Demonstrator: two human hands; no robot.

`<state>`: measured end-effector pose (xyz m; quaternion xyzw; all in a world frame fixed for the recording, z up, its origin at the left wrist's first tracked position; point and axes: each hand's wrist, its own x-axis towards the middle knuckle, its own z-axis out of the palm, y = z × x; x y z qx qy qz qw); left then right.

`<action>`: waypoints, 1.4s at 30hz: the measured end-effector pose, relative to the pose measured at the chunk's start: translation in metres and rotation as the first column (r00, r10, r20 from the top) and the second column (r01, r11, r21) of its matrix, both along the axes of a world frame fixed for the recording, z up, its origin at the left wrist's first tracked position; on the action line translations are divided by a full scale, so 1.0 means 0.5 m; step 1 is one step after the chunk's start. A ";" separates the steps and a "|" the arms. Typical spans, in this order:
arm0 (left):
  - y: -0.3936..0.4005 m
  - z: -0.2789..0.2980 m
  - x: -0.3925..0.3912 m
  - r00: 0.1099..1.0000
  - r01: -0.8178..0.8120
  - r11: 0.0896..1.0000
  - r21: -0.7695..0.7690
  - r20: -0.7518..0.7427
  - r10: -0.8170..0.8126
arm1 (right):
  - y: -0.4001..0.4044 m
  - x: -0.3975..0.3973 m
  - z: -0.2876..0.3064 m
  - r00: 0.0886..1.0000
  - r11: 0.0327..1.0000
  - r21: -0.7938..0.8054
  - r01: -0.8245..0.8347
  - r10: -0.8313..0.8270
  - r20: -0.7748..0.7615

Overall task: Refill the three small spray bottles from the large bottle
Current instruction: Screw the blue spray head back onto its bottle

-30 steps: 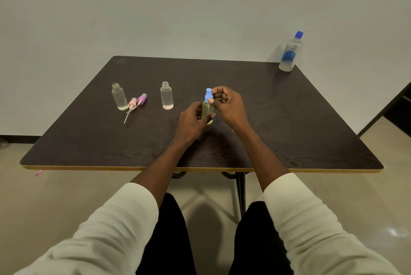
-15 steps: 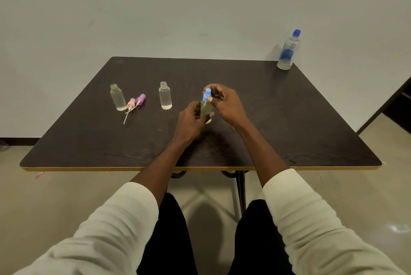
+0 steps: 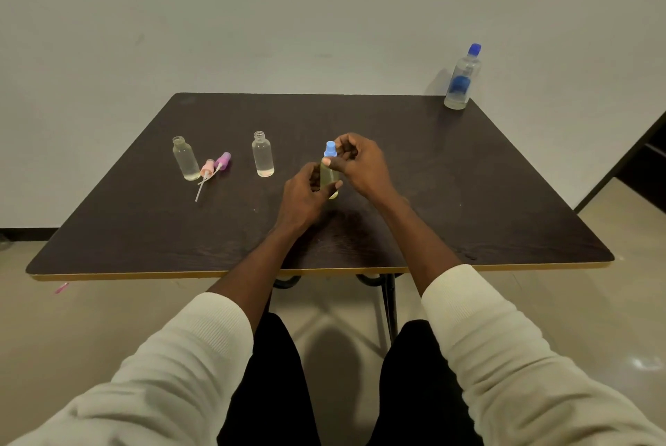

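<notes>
A dark wood-grain bench (image 3: 468, 200) with a pale front edge stands on a glossy beige floor (image 3: 108, 319). Mid-bench, the left hand (image 3: 306, 198) grips a yellowish spray bottle (image 3: 328, 177); the right hand (image 3: 355, 166) pinches its blue spray cap (image 3: 330, 149). Toward the left edge stand two uncapped clear bottles (image 3: 262, 159) with a pink spray cap (image 3: 207, 168) and a purple spray cap (image 3: 222, 161) lying between them. The large bottle (image 3: 462, 79) stands at the far right corner, against a plain white wall (image 3: 288, 12).

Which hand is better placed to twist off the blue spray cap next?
Right. The right hand already has its fingers at the blue spray cap, while the left hand grips the small bottle by its body, steadying it.
</notes>
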<state>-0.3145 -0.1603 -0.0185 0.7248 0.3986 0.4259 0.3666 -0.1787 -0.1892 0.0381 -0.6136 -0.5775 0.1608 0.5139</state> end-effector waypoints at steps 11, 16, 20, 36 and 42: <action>0.000 0.002 0.000 1.000 0.014 1.000 0.000 0.006 -0.014 | -0.012 -0.005 -0.001 0.997 0.999 -0.027 -0.016 0.014 -0.082; -0.002 0.002 0.000 1.000 -0.005 1.000 0.014 -0.010 0.005 | -0.008 -0.009 -0.009 0.993 0.999 -0.033 0.008 -0.012 -0.122; -0.001 0.002 0.001 1.000 -0.020 1.000 0.016 -0.014 0.020 | -0.013 -0.007 -0.021 0.995 0.999 -0.046 0.024 -0.028 -0.100; 0.005 -0.003 0.005 1.000 -0.017 1.000 0.020 -0.006 0.017 | -0.005 -0.009 -0.017 0.960 0.999 -0.012 -0.040 0.036 -0.279; 0.000 0.000 0.004 1.000 -0.025 0.999 0.027 -0.002 0.025 | -0.007 -0.020 -0.019 0.970 0.999 0.029 -0.029 0.035 -0.241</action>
